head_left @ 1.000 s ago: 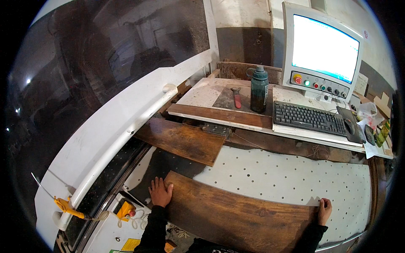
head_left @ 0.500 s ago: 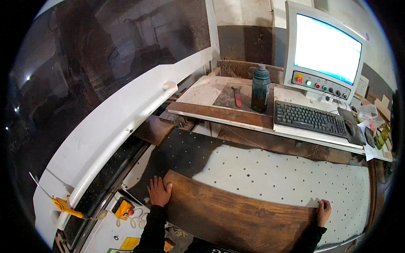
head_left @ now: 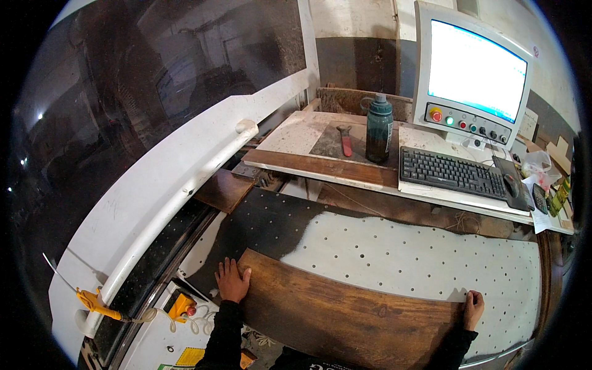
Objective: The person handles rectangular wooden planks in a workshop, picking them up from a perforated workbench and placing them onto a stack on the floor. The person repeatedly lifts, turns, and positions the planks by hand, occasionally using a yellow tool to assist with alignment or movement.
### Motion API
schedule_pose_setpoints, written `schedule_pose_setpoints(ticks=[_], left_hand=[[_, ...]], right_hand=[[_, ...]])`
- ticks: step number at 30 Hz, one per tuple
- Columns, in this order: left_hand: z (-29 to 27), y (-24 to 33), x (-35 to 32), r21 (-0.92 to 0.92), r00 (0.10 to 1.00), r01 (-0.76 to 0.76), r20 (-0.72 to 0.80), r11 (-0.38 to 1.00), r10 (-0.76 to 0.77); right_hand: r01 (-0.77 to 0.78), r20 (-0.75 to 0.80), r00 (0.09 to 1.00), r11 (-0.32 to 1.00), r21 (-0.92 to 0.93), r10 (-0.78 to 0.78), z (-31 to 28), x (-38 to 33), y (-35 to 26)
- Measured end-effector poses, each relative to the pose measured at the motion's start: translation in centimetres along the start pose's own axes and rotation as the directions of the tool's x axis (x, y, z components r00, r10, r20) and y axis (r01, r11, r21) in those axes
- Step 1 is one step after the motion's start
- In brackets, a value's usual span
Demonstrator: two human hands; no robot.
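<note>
A long dark-brown wood-grained board lies across the perforated table in front of me. At the board's left end, my left hand rests with its fingers stretched out and its thumb against the board's edge. My right hand is at the opposite end, fingers curled and closed on the board's edge. The board's near side runs down to my body, where my right forearm partly covers it.
Behind the table stands a worktop with a green bottle, a red-handled wrench, a black keyboard, a mouse and a monitor. A white rail and a yellow air gun are at left.
</note>
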State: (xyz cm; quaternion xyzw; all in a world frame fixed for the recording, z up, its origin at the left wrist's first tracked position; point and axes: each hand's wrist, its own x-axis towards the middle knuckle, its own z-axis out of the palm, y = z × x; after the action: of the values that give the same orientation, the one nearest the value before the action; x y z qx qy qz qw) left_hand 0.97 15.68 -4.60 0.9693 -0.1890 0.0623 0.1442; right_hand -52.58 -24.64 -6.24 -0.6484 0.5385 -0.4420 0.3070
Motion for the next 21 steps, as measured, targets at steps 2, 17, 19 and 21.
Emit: schedule_pose_setpoints(ticks=[2,17,19,21], left_hand=[[0.02,-0.11,0.03,-0.011,1.0,0.01,0.027,1.0,-0.01],[-0.1,0.12,-0.01,0.017,1.0,0.006,0.006,1.0,-0.006],[0.01,0.04,-0.02,0.016,1.0,0.004,0.0,1.0,-0.004],[0.13,-0.04,0.01,0.017,1.0,0.001,-0.006,1.0,0.0]], right_hand=[[0.003,-0.005,1.0,1.0,-0.011,-0.003,0.04,-0.13,-0.39],[0.012,-0.017,1.0,1.0,0.004,-0.012,0.09,-0.31,-0.53],[0.012,-0.015,1.0,1.0,0.0,-0.012,0.07,-0.23,-0.38],[0.011,-0.013,1.0,1.0,-0.007,-0.012,0.04,-0.16,-0.28]])
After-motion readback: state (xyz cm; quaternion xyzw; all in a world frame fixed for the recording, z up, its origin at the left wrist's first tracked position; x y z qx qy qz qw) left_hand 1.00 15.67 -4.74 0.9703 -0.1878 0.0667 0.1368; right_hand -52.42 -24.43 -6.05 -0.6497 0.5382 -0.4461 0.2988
